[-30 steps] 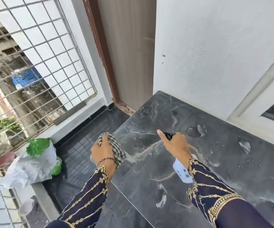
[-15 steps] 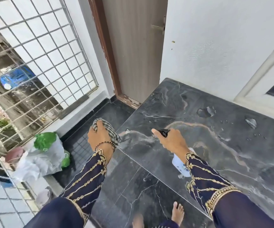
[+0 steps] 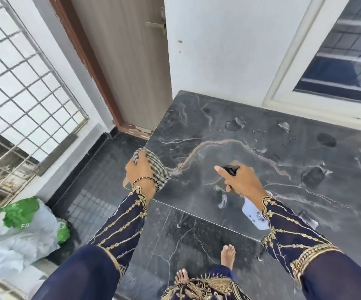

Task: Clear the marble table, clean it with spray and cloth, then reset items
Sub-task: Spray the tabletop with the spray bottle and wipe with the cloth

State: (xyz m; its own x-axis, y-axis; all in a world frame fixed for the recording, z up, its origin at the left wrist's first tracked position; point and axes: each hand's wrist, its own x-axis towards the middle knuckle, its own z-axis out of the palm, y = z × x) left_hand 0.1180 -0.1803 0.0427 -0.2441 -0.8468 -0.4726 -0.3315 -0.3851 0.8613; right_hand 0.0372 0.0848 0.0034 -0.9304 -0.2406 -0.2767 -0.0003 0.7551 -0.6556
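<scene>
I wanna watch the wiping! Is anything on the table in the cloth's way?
Nothing visible does. The left hand grips the cloth at the edge of the marble table; only wet patches lie on top. The right hand holds the spray bottle above it.

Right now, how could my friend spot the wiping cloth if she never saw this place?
Find the big dark marble table below the window. At its left edge, on the door side, the left hand grips a bunched cloth. It is the only checked fabric there; the right hand holds a white spray bottle instead.
</scene>
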